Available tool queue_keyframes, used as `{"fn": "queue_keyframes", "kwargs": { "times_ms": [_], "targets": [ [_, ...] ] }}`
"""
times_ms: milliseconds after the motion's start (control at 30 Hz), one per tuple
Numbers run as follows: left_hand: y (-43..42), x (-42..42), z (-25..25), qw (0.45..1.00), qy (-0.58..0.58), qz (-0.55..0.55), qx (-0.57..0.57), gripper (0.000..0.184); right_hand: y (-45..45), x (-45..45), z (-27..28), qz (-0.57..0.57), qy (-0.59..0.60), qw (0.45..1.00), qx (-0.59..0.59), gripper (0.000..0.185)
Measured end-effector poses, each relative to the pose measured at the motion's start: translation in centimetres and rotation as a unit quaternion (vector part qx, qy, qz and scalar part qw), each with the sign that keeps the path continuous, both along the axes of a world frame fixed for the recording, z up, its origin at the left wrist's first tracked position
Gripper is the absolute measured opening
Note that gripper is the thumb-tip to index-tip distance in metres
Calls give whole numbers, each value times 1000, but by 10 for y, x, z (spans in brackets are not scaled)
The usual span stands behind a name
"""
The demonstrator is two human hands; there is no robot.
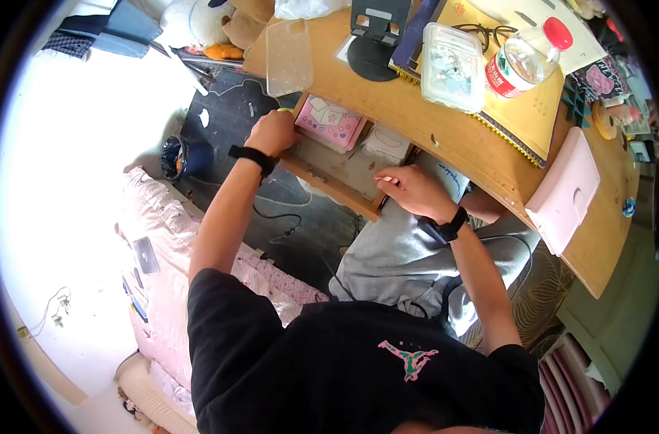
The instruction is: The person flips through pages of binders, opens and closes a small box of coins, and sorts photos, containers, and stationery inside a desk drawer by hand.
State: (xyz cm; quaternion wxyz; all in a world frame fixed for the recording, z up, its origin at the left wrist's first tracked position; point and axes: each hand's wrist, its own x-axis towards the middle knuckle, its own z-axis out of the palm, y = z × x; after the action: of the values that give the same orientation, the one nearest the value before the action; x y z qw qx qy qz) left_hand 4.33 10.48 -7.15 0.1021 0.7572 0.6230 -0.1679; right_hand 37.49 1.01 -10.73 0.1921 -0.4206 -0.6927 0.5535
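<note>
A wooden drawer [329, 189] is pulled out from under the desk. At its left side, my left hand [271, 133] has its fingers curled over the drawer's edge. A bit of something yellow shows just behind that hand. Above the drawer's right front corner is my right hand [418, 192], its fingers curled together. A small whitish bit shows at those fingers, too small to name. Inside the drawer lie a pink box with a cartoon print [331, 123] and a white packet [386, 144]. The drawer's front middle shows its bare bottom.
On the desk [394, 105] stand a black stand [373, 61], a clear plastic box [452, 69], a red-capped bottle [525, 61], glasses [485, 32], notebooks and a pink case [564, 192]. A clear phone case [289, 58] overhangs the edge. A bin [188, 158] stands left.
</note>
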Motion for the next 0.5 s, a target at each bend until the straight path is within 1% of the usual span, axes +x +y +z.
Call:
{"fn": "queue_keyframes", "kwargs": {
  "times_ms": [67, 100, 133, 200, 233, 267, 300, 333, 400, 433, 467, 500],
  "targets": [
    [-5, 13, 25, 994, -82, 73, 4, 38, -1, 0, -2, -5, 11, 1000, 1, 29],
    [-7, 13, 31, 991, -110, 73, -2, 38, -2, 1, 0, -6, 10, 1000, 2, 29],
    [-12, 18, 41, 991, -110, 73, -1, 38, -1, 1, 1, -5, 7, 1000, 3, 29],
    [-23, 31, 63, 981, -161, 100, 47, 37, -1, -1, 8, -1, 5, 1000, 6, 28],
    [-29, 36, 75, 981, -160, 100, 50, 37, -1, -1, 13, 0, -1, 1000, 7, 27],
    [-35, 42, 86, 981, -137, 114, 79, 35, 0, 0, 16, 0, -7, 1000, 8, 26],
    [-37, 48, 96, 979, -115, 127, 106, 34, 2, 0, 13, -1, -8, 1000, 10, 26],
    [-35, 54, 104, 979, -116, 126, 106, 34, 3, 0, 7, 7, -2, 1000, 5, 27],
    [-37, 61, 111, 953, -139, 69, 261, 28, 0, 0, 2, 17, 2, 1000, -9, 29],
    [-33, 59, 106, 924, -181, -25, 335, 30, 0, -1, 1, 13, -1, 1000, -2, 29],
    [-28, 57, 100, 925, -181, -21, 334, 30, 1, -2, 1, 9, -3, 1000, 7, 29],
    [-22, 56, 95, 913, -167, -72, 364, 29, 3, -1, 5, 14, -21, 1000, -6, 29]
  ]
}}
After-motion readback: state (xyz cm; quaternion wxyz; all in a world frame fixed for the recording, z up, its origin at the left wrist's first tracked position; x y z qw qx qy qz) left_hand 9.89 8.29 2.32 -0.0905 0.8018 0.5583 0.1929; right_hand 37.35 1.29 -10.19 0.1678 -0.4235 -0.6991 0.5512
